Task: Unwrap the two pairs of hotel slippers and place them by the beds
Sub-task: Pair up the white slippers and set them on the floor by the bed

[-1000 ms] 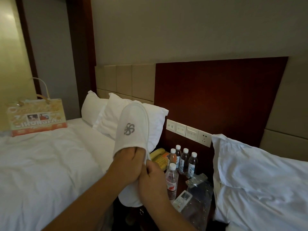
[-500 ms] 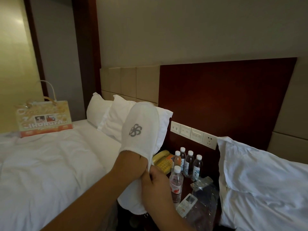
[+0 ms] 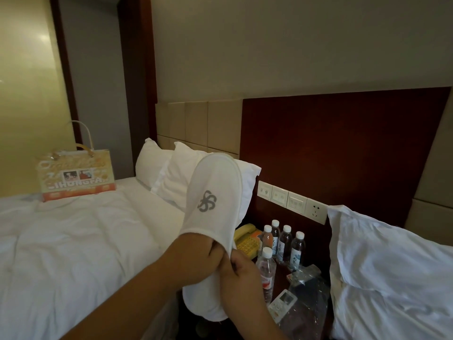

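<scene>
"IHONGFA" on the gift bag [image 3: 76, 176] — grey swirl emblem on the slipper [image 3: 213, 192]

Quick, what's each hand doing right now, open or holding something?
Left hand: gripping the white slipper at its opening, fingertips hidden inside.
Right hand: pinching the same slipper's edge.

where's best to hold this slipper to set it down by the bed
Take the slipper by the open rim of its upper, coming from the heel end. It stands toe-up with the opening facing the hands, and that rim is a free fabric edge that fingers can hook under. The left hand and right hand hold it there now.
</scene>
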Tool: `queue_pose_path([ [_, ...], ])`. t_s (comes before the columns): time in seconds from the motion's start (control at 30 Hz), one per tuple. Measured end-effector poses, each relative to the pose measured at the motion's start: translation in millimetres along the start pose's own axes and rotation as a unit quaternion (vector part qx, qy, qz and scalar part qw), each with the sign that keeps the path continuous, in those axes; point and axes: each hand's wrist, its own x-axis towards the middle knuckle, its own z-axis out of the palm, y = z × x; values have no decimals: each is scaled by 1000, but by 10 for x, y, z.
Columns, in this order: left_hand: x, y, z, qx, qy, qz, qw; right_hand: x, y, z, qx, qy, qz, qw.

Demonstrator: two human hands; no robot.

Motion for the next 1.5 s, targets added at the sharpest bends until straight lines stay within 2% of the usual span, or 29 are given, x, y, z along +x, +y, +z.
queue_pose_path([
  [0.03, -34, -16, 9, -47, 23, 32, 998, -4, 15, -3, -5, -3, -2, 1000],
  [0.13, -130, -72, 41, -133, 43, 44, 989, -34, 30, 20, -7, -11, -13, 1000],
  [0.3, -157, -206, -99, -211, 146, -48, 965, -13, -86, -8, 75, -68, 41, 994],
  [0.47, -242, -616, -278, -132, 164, -117, 971, 173, -175, -256, 100, -56, 59, 992],
  [0.53, -218, -724, -338, -69, 161, -152, 973, 258, -232, -314, 92, -78, 58, 991],
  [0.6, -176, -761, -395, -22, 178, -152, 972, 321, -296, -328, 81, -113, 50, 989],
  [0.83, -75, -837, -694, 46, 232, -111, 965, 549, -545, -425, -17, -225, 29, 974],
  [0.9, -88, -877, -807, 47, 204, -103, 972, 598, -651, -498, -65, -272, 18, 960],
  [0.97, -109, -938, -913, 67, 170, -55, 982, 636, -805, -559, -140, -303, 1, 943],
  [1.07, -161, -1000, -1053, 152, 47, -2, 987, 716, -1054, -593, -251, -322, -50, 911],
  [1.13, -190, -988, -1130, 166, -3, 19, 986, 778, -1229, -582, -277, -329, -80, 899],
  [1.4, -346, -735, -1137, 133, 72, 170, 974, 1048, -1773, -406, -262, -313, -141, 902],
  [1.5, -390, -651, -1116, 184, 154, 181, 954, 1107, -1880, -356, -256, -315, -148, 902],
])
